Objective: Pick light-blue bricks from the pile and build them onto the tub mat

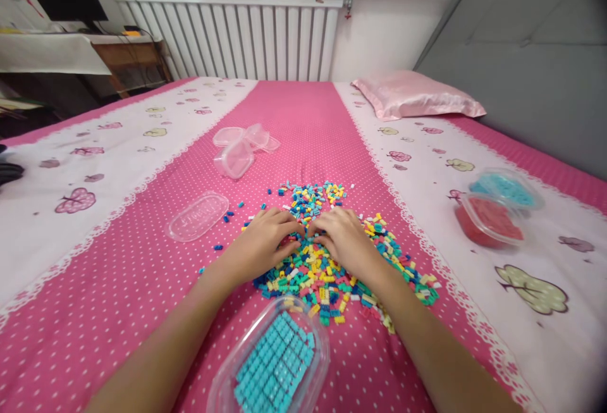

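A loose pile of tiny toy building bricks (317, 267) in blue, yellow, green, white and pink lies on the bed. My left hand (263, 242) reaches into it from the left, fingers bent and thumb close to the fingertips. Opposite it, my right hand (346, 242) is curled with its fingertips close to the left ones. Whatever is between the fingers is too small to make out. Nearest me, a clear plastic tub (320, 362) holds light-blue bricks (275, 362) laid in tidy rows.
A clear lid (198, 215) lies left of the pile, with several empty clear containers (237, 155) behind it. At the right stand a tub of red bricks (490, 220) and a tub of blue bricks (507, 188). A pink pillow (417, 93) rests by the grey headboard (526, 52).
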A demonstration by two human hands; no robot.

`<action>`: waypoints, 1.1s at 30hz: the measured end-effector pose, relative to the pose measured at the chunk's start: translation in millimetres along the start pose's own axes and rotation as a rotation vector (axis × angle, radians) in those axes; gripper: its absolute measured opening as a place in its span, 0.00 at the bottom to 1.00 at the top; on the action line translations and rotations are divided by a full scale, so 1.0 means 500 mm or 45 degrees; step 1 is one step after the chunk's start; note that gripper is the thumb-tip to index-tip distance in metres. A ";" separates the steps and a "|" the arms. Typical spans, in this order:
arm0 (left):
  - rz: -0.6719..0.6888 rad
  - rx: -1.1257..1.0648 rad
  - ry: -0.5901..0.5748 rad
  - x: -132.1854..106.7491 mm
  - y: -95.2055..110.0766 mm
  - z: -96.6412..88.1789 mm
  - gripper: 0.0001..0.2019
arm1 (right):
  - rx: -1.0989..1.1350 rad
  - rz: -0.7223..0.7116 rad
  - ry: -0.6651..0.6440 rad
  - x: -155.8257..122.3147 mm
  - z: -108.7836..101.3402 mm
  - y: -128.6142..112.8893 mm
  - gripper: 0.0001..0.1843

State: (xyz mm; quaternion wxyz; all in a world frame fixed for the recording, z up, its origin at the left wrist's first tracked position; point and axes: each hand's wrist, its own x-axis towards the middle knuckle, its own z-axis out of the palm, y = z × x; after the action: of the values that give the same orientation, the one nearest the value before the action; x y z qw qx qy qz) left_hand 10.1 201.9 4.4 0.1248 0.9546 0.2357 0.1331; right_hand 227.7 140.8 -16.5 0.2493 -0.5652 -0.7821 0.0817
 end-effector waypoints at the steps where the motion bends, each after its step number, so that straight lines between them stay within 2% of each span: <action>1: 0.004 -0.008 0.015 0.000 0.000 0.000 0.12 | 0.017 0.009 0.024 -0.002 -0.002 0.001 0.07; 7: 0.038 -0.094 0.131 -0.004 0.020 -0.008 0.14 | 0.136 -0.038 0.161 -0.016 -0.020 -0.015 0.06; 13: 0.049 -0.108 0.212 -0.001 0.032 -0.007 0.12 | 0.197 -0.098 0.217 -0.029 -0.022 -0.033 0.01; 16: 0.061 -0.147 0.231 0.000 0.031 -0.007 0.07 | 0.202 -0.085 0.301 -0.034 -0.021 -0.037 0.04; 18: 0.091 -0.181 0.271 0.000 0.030 -0.009 0.08 | 0.211 -0.043 0.339 -0.037 -0.023 -0.040 0.05; 22: 0.152 -0.248 0.283 -0.001 0.030 -0.014 0.06 | 0.199 0.046 0.306 -0.041 -0.033 -0.045 0.05; 26: 0.143 -0.255 0.285 0.000 0.032 -0.016 0.06 | 0.172 -0.015 0.276 -0.044 -0.041 -0.052 0.04; 33: 0.085 -0.244 0.279 0.004 0.040 -0.012 0.07 | 0.096 0.010 0.312 -0.045 -0.038 -0.063 0.04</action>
State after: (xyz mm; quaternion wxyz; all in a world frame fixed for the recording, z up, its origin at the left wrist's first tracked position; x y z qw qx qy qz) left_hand 18.0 186.8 16.1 0.1843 0.9253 0.2020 0.2626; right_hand 215.5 106.1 6.1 0.3638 -0.5643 -0.7399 0.0422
